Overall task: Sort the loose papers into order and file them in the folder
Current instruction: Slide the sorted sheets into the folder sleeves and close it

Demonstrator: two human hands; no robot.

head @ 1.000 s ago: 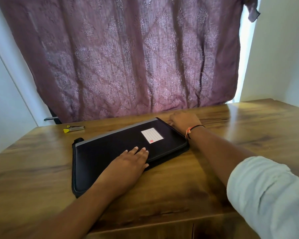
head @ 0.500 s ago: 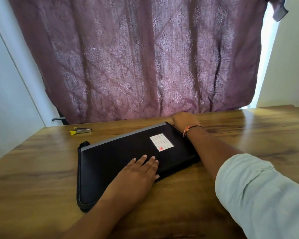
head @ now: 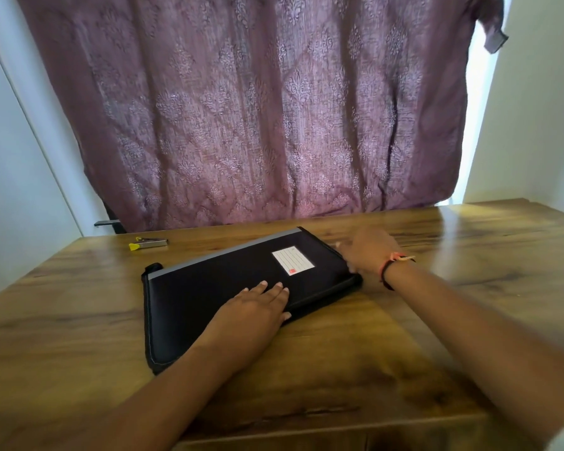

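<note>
A black folder (head: 209,288) with a grey strip along its far edge and a white label (head: 292,260) lies closed on the wooden table (head: 355,359). My left hand (head: 254,309) rests flat on the folder's near edge, fingers straight. My right hand (head: 370,252), blurred and wearing a thread bracelet, sits at the folder's right edge with its fingers curled down against that edge; what they pinch is hidden. No loose papers are in view.
A small metal tool with a yellow tip (head: 148,244) lies at the table's far left. A maroon patterned curtain (head: 258,109) hangs right behind the table, with white walls on both sides. The table's front edge runs just below my forearms.
My right hand has slid from the folder's far right corner toward me along its right edge. My left hand has stayed flat on the folder. The camera has tilted.
</note>
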